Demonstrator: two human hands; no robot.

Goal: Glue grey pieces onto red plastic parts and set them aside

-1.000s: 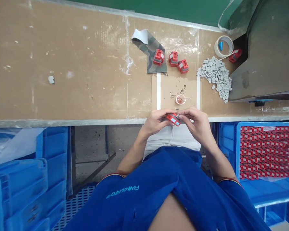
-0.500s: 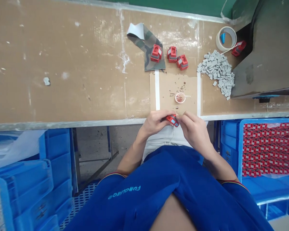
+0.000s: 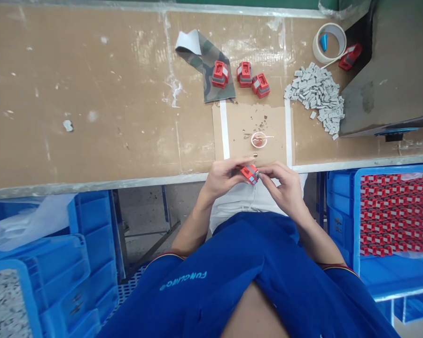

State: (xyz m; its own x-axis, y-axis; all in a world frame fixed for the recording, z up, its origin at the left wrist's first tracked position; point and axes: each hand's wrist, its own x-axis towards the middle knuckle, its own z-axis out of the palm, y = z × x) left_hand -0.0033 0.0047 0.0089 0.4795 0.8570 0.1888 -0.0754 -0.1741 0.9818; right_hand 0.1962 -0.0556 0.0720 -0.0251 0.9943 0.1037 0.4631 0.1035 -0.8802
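At the table's front edge, my left hand [image 3: 223,177] grips a small red plastic toy part with a grey band [image 3: 249,173] between thumb and fingers. My right hand [image 3: 282,184] is pinched closed at the part's right end, its fingertips touching it. A tiny light-grey bit shows at those fingertips, too small to name. Just beyond the hands stands a small round cup [image 3: 258,140] of reddish liquid with a thin white stick in it. Similar red and grey parts [image 3: 245,74] sit farther back, one of them on a camouflage cloth strip [image 3: 208,91].
To the right lies a pile of small grey tiles [image 3: 317,96], near a tape roll [image 3: 316,52] holding a blue cone. A dark metal box [image 3: 391,70] stands on the right. Blue crates flank me; the right one [image 3: 356,225] contains rows of red parts.
The red part has turned in my left hand, showing more of its red face. My right fingers have shifted slightly at its end. The whole view has moved a little.
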